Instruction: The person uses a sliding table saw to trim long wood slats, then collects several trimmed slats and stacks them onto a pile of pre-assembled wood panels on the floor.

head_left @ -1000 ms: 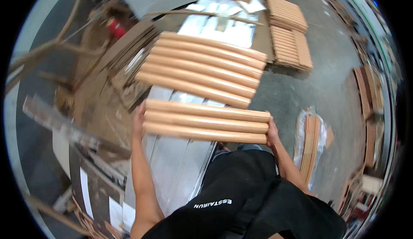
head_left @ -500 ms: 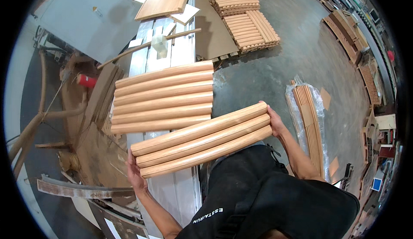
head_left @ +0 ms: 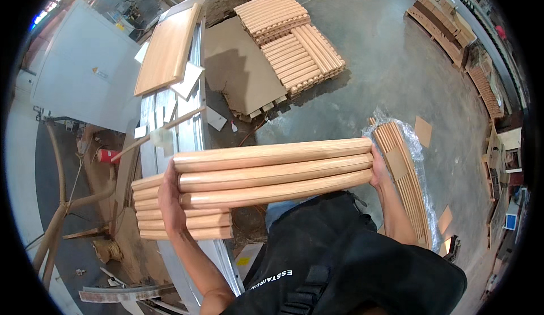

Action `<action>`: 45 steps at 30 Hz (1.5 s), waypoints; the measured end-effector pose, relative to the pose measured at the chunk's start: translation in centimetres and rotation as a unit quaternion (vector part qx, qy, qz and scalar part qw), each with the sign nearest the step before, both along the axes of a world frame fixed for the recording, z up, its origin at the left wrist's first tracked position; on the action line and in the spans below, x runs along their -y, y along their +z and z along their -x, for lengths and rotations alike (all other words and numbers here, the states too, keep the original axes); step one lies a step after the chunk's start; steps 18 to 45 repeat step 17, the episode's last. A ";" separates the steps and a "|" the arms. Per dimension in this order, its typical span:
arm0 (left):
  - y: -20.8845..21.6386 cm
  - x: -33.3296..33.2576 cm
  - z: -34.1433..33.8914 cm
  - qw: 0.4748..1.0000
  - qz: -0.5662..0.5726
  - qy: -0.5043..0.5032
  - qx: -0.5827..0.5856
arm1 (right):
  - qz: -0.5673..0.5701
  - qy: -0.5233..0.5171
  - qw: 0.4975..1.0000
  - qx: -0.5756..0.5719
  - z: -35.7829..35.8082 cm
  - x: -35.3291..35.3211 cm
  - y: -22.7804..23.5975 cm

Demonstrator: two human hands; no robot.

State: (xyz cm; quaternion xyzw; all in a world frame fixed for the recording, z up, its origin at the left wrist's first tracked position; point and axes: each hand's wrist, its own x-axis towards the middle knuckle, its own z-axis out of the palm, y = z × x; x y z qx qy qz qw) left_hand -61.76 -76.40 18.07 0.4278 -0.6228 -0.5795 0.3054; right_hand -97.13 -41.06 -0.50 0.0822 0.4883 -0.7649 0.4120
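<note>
Three light wooden mouldings with rounded tops (head_left: pixel 275 170) lie side by side, held level between my two hands in front of my body. My left hand (head_left: pixel 171 199) is closed round their left ends. At the other end my right hand (head_left: pixel 378 166) grips the same pieces, its fingers partly hidden. More mouldings of this kind (head_left: pixel 208 222) rest on the grey metal bench (head_left: pixel 217 256) below, partly covered by my left hand and the held ones.
Stacks of similar mouldings (head_left: pixel 303 60) stand on the floor ahead, beside a cardboard-topped pallet (head_left: pixel 241 68). Wooden panels (head_left: pixel 167 48) lie at the bench's far end, a thin stick (head_left: pixel 187 116) nearer. Plastic-wrapped strips (head_left: pixel 405 173) lie on the right; pipes (head_left: pixel 56 218) at left.
The held mouldings have swung away from the row on the bench, toward the right, and turned nearly level. My view has turned right, so bench and stacks appear further left.
</note>
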 end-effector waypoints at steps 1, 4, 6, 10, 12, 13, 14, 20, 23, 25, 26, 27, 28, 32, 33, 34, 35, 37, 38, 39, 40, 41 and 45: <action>-0.3 0.9 2.2 1.000 -0.003 -0.022 0.010 | 0.007 -0.014 1.000 0.009 1.6 -0.4 -0.7; -2.0 4.1 8.6 0.998 -0.024 -0.053 -0.004 | -0.003 -0.049 0.999 0.006 5.1 -0.3 -1.1; -2.6 6.4 12.9 0.997 -0.049 -0.063 -0.004 | 0.004 -0.046 0.998 0.029 7.7 0.4 -1.9; -6.4 13.0 21.7 0.989 -0.079 -0.125 -0.012 | -0.014 -0.071 0.996 0.058 13.2 2.0 -5.5; -9.0 17.1 26.3 0.982 -0.122 -0.146 -0.012 | -0.029 -0.084 0.993 0.075 16.1 4.4 -6.4; -10.9 19.6 28.4 0.980 -0.138 -0.144 -0.012 | -0.034 -0.092 0.991 0.091 17.6 6.3 -6.6; -12.8 21.7 30.9 0.976 -0.147 -0.158 -0.017 | -0.044 -0.103 0.988 0.106 19.1 7.8 -7.0; -18.5 28.4 38.9 0.958 -0.180 -0.221 -0.018 | -0.061 -0.115 0.991 0.042 22.8 11.9 -9.4; -18.5 28.4 38.9 0.958 -0.180 -0.221 -0.018 | -0.061 -0.115 0.991 0.042 22.8 11.9 -9.4; -18.5 28.4 38.9 0.958 -0.180 -0.221 -0.018 | -0.061 -0.115 0.991 0.042 22.8 11.9 -9.4; -18.5 28.4 38.9 0.958 -0.180 -0.221 -0.018 | -0.061 -0.115 0.991 0.042 22.8 11.9 -9.4; -18.5 28.4 38.9 0.958 -0.180 -0.221 -0.018 | -0.061 -0.115 0.991 0.042 22.8 11.9 -9.4; -18.5 28.4 38.9 0.958 -0.180 -0.221 -0.018 | -0.061 -0.115 0.991 0.042 22.8 11.9 -9.4; -18.5 28.4 38.9 0.958 -0.180 -0.221 -0.018 | -0.061 -0.115 0.991 0.042 22.8 11.9 -9.4; -18.5 28.4 38.9 0.958 -0.180 -0.221 -0.018 | -0.061 -0.115 0.991 0.042 22.8 11.9 -9.4; -18.5 28.4 38.9 0.958 -0.180 -0.221 -0.018 | -0.061 -0.115 0.991 0.042 22.8 11.9 -9.4; -18.5 28.4 38.9 0.958 -0.180 -0.221 -0.018 | -0.061 -0.115 0.991 0.042 22.8 11.9 -9.4; -18.5 28.4 38.9 0.958 -0.180 -0.221 -0.018 | -0.061 -0.115 0.991 0.042 22.8 11.9 -9.4; -18.5 28.4 38.9 0.958 -0.180 -0.221 -0.018 | -0.061 -0.115 0.991 0.042 22.8 11.9 -9.4; -18.5 28.4 38.9 0.958 -0.180 -0.221 -0.018 | -0.061 -0.115 0.991 0.042 22.8 11.9 -9.4; -18.5 28.4 38.9 0.958 -0.180 -0.221 -0.018 | -0.061 -0.115 0.991 0.042 22.8 11.9 -9.4; -18.5 28.4 38.9 0.958 -0.180 -0.221 -0.018 | -0.061 -0.115 0.991 0.042 22.8 11.9 -9.4; -18.5 28.4 38.9 0.958 -0.180 -0.221 -0.018 | -0.061 -0.115 0.991 0.042 22.8 11.9 -9.4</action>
